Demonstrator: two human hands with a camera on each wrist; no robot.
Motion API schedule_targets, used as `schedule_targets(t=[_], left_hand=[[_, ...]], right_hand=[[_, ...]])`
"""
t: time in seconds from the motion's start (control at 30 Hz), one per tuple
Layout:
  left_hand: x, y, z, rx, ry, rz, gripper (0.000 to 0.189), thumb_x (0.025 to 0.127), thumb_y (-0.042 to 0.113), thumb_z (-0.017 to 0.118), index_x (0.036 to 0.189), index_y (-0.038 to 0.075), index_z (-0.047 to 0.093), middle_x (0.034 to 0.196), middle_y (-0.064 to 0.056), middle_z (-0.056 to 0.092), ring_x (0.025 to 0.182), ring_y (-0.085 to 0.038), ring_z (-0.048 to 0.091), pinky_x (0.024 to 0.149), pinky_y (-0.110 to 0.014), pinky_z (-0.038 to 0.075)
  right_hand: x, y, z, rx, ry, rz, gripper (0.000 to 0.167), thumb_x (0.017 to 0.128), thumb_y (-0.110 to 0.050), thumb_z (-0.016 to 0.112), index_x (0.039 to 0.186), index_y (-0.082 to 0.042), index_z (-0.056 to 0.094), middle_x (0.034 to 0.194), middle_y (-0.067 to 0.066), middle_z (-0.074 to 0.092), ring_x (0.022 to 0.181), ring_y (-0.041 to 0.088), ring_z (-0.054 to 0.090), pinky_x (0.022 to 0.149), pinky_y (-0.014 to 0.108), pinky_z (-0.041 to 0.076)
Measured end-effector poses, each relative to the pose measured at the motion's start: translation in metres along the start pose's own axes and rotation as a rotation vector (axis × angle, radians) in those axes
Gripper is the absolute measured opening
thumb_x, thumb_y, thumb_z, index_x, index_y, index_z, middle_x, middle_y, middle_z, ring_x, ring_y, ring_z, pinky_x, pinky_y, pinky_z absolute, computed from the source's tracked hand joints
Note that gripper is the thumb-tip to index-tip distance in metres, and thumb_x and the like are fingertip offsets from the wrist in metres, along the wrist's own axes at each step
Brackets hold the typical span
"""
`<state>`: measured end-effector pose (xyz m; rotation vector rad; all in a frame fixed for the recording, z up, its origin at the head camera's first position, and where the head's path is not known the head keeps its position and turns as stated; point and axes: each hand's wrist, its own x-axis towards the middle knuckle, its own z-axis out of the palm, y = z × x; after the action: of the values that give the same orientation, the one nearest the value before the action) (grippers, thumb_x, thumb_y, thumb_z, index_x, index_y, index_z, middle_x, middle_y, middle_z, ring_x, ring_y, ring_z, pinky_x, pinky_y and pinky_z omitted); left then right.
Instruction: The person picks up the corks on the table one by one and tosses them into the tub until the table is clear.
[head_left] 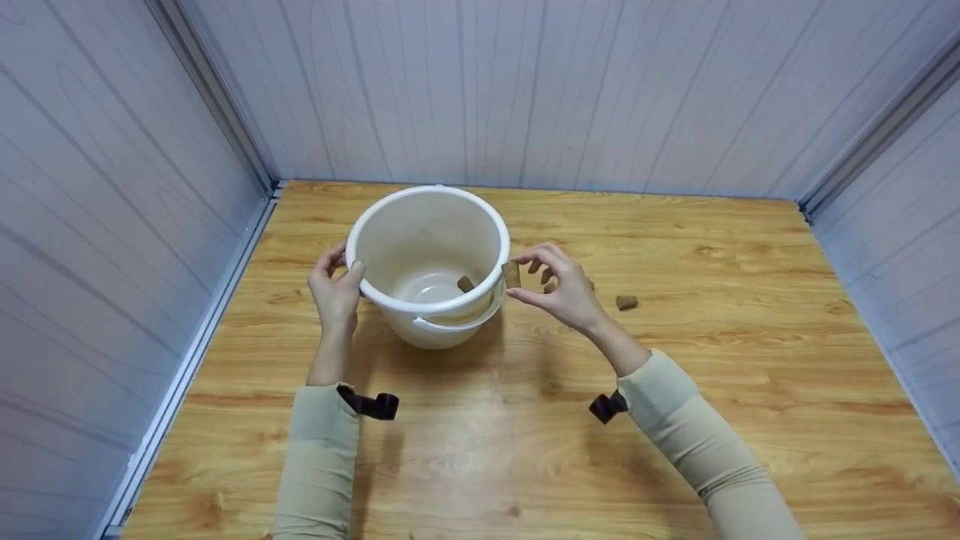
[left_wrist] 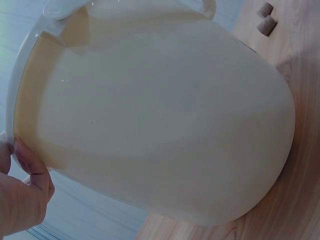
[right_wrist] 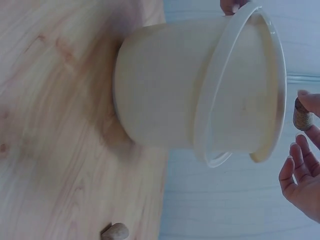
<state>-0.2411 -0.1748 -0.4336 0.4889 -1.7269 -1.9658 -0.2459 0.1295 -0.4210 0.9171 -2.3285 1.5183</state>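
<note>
A white plastic bucket (head_left: 424, 337) stands upright, its handle (head_left: 461, 326) hanging down at the front right. My left hand (head_left: 335, 296) grips the rim on the left, thumb over the edge and fingers (left_wrist: 37, 167) outside. Beside the right rim, my right hand (head_left: 568, 294) pinches a brown cork stopper (head_left: 511, 274) between thumb and fingertips; in the right wrist view this cork (right_wrist: 302, 117) is just outside the bucket's mouth. Another cork (head_left: 465, 284) lies on the bucket's bottom, partly hidden by the near rim.
A loose cork (head_left: 626, 302) lies on the wooden table (head_left: 495, 450) right of my right hand. More cork shows partly behind that hand; the left wrist view has two corks (left_wrist: 267, 26) close together. Pale panel walls (head_left: 495, 90) enclose the table's back and sides.
</note>
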Motion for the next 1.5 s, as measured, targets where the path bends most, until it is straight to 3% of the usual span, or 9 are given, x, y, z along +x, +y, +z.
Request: schedule_targets(t=[0.2,0.5,0.83,1.1,1.27,1.5], left_hand=[[-0.001,0.000,0.001,-0.032,-0.001,0.009,0.039,0.077,-0.013,0.052,0.115,-0.015,0.059,0.088,-0.009,0.051,0.064,-0.005,0.054,0.044,-0.011,0.044],[-0.001,0.000,0.001,-0.005,0.012,0.023,0.038,0.078,-0.014,0.053,0.115,-0.016,0.059,0.086,-0.007,0.052,0.084,-0.014,0.049,0.054,-0.012,0.047],[0.000,0.000,0.001,0.003,0.014,0.019,0.037,0.078,-0.012,0.053,0.114,-0.015,0.060,0.086,-0.006,0.052,0.084,-0.012,0.048,0.050,-0.011,0.046],[0.000,-0.001,0.000,-0.005,0.012,0.013,0.038,0.078,-0.012,0.053,0.115,-0.015,0.060,0.087,-0.007,0.052,0.081,-0.010,0.050,0.053,-0.012,0.048],[0.000,-0.001,-0.001,0.006,0.006,0.007,0.038,0.079,-0.010,0.053,0.116,-0.014,0.060,0.089,-0.007,0.052,0.073,-0.008,0.053,0.047,-0.012,0.046],[0.000,0.000,0.000,0.017,0.013,0.003,0.038,0.078,-0.010,0.054,0.116,-0.014,0.060,0.088,-0.006,0.053,0.084,-0.011,0.049,0.053,-0.012,0.047]], right_hand=[[0.011,-0.005,0.003,0.014,0.012,-0.018,0.036,0.076,-0.006,0.082,0.108,0.001,0.067,0.103,0.013,0.061,0.087,0.029,0.053,0.068,0.033,0.045],[0.027,-0.008,0.011,0.014,0.018,0.024,0.037,0.076,-0.007,0.081,0.108,0.002,0.066,0.102,0.012,0.061,0.087,0.021,0.054,0.069,0.026,0.044],[0.046,-0.011,0.022,0.032,0.003,0.055,0.037,0.078,-0.007,0.080,0.109,0.004,0.066,0.102,0.014,0.060,0.086,0.030,0.054,0.069,0.027,0.047],[0.059,-0.009,0.029,0.005,0.003,0.064,0.037,0.077,-0.009,0.081,0.108,0.004,0.066,0.099,0.013,0.059,0.084,0.023,0.053,0.065,0.026,0.047],[0.065,-0.007,0.033,-0.011,-0.004,0.089,0.037,0.078,-0.010,0.080,0.109,0.003,0.066,0.100,0.017,0.058,0.086,0.024,0.052,0.065,0.026,0.044],[0.073,-0.010,0.035,-0.039,0.000,0.076,0.036,0.078,-0.010,0.080,0.109,0.003,0.066,0.099,0.016,0.058,0.085,0.022,0.053,0.065,0.023,0.042]])
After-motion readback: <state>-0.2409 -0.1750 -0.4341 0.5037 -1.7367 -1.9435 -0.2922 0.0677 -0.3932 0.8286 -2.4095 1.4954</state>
